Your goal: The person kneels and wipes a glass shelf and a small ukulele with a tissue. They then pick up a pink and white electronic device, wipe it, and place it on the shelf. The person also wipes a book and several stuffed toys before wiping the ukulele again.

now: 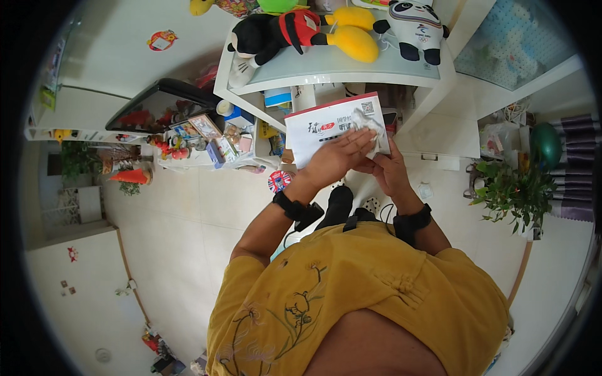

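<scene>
A flat white box or book (301, 141) with a red edge is held tilted in front of me, below the cabinet top. Its face bears writing and a printed code. My right hand (388, 169) grips its lower right corner, thumb on the near side. Across the face lies my left hand (345, 152), fingers together, pressing a crumpled whitish cloth (366, 121) against the right half. Part of the cloth hangs past the fingertips. The palm hides the middle of the lower edge.
Plush toys, one in red and black (301, 30) and a panda (418, 30), rest on the glass-topped cabinet (329, 70). Its open shelf holds several items. Left are a television (160, 105) and a cluttered low stand (188, 162). A round tin (279, 181) and potted plant (515, 188) flank me.
</scene>
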`<action>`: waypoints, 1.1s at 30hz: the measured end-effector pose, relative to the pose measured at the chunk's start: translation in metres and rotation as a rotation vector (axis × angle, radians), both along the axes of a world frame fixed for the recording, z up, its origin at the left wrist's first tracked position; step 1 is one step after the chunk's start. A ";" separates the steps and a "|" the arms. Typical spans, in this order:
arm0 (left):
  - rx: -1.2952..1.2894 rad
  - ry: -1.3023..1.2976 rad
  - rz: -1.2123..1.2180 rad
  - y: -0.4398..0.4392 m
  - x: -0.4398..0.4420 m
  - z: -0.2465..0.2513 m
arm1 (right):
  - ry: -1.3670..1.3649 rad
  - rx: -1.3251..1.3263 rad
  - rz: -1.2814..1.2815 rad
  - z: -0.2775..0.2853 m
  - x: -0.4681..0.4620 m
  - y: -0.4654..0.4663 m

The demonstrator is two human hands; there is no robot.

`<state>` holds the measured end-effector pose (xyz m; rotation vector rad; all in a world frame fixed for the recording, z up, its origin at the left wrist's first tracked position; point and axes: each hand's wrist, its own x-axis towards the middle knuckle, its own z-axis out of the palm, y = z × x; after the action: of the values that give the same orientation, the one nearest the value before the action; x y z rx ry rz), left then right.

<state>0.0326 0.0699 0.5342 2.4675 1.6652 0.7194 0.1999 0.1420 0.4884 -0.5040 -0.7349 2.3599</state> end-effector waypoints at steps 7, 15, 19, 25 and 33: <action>0.235 0.044 0.241 0.043 -0.008 0.032 | 0.000 0.096 0.094 0.038 -0.008 0.007; 0.207 0.029 0.079 0.023 0.005 0.044 | 0.078 0.212 -0.043 0.051 -0.018 0.017; 0.276 0.142 0.143 0.028 0.001 0.056 | 0.078 0.254 -0.024 0.065 -0.013 0.022; 0.363 0.170 0.297 0.056 0.007 0.076 | 0.054 0.352 -0.028 0.080 -0.011 0.034; 0.384 0.110 0.382 0.055 -0.026 0.088 | 0.052 0.431 -0.152 0.099 0.002 0.036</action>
<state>0.0066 0.1249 0.6220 2.4814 2.2668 1.0487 0.2015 0.1782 0.5878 -0.2969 -1.1024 1.9885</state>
